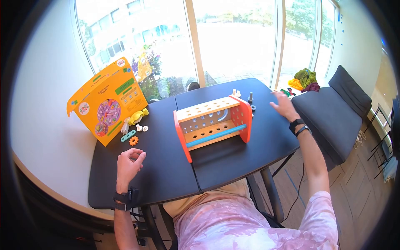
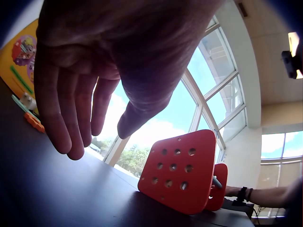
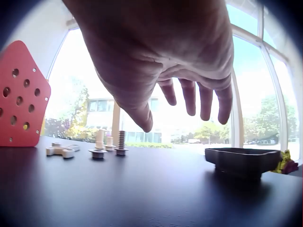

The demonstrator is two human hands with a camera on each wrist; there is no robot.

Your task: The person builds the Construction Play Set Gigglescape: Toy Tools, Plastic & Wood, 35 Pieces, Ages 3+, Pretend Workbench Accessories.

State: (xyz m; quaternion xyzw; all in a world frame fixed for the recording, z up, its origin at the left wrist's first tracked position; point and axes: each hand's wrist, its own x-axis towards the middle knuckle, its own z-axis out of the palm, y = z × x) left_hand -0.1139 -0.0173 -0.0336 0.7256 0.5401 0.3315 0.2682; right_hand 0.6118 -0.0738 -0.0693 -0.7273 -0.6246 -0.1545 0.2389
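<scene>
A toy workbench [image 1: 206, 107] with red side panels, holed wooden planks and a blue rod stands mid-table. To its left my left hand [image 1: 130, 164] hovers with fingers loosely bent and nothing held. In the left wrist view those fingers [image 2: 68, 113] hang relaxed, well apart from the red side panel [image 2: 177, 172]. My right hand [image 1: 285, 107] is over the table's right end, fingers spread. A grey bolt [image 3: 121, 142], a dark nut [image 3: 97, 153] and a pale forked piece [image 3: 61, 151] stand or lie beyond it. A black tray [image 3: 244, 158] is also below it.
An orange box [image 1: 106, 98] leans at the back left. Before it lie a yellow piece [image 1: 137, 117], white pieces [image 1: 139, 128], a teal holed strip [image 1: 128, 136] and an orange gear [image 1: 133, 141]. A dark chair [image 1: 325, 112] with yarn [image 1: 306, 78] behind it stands right.
</scene>
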